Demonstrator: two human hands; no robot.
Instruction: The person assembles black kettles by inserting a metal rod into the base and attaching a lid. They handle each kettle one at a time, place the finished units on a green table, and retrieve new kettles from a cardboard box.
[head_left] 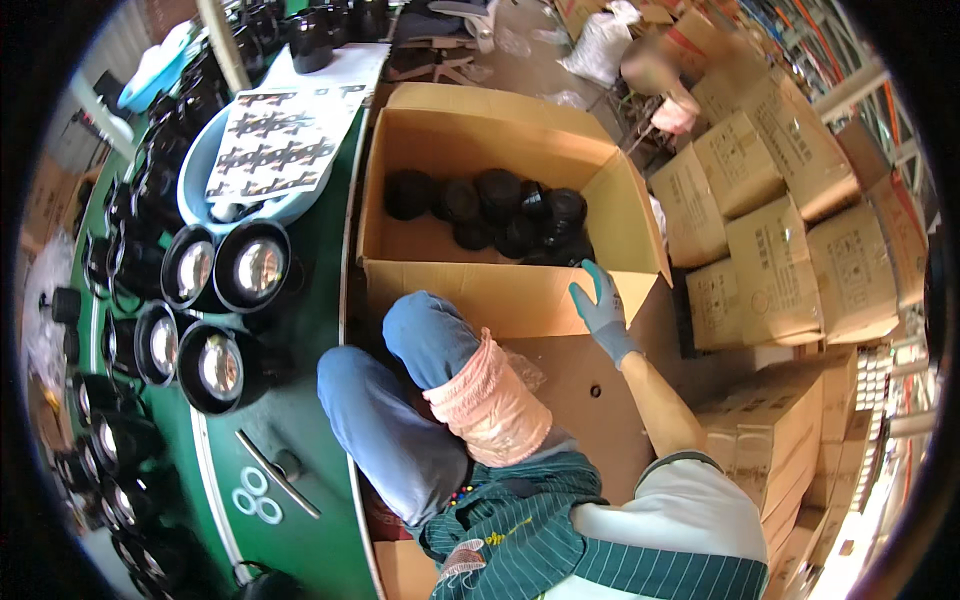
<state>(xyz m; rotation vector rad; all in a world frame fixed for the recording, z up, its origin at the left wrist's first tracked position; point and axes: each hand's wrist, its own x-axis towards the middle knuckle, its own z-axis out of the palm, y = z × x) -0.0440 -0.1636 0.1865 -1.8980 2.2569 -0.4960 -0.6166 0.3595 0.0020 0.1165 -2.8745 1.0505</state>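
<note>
My right hand (602, 312), in a grey glove with teal fingers, is at the near right edge of an open cardboard box (470, 285). Its thumb and fingers are apart, with nothing visible between them; whether it touches the box flap I cannot tell. Several black rounded pieces (497, 192) lie inside the box, mostly toward its right and middle. My left hand is out of view. Below the box are my knees in blue jeans (428, 335), with a pink gathered cloth (492, 402) around one leg.
To the left, a green table (310, 420) holds several black pots (250, 268) with shiny insides, pale rings (255, 480), a metal bar (285, 478) and a blue basin (195, 165) under a printed sheet (275, 140). Stacked cartons (770, 260) stand right. A blurred person (655, 75) is behind.
</note>
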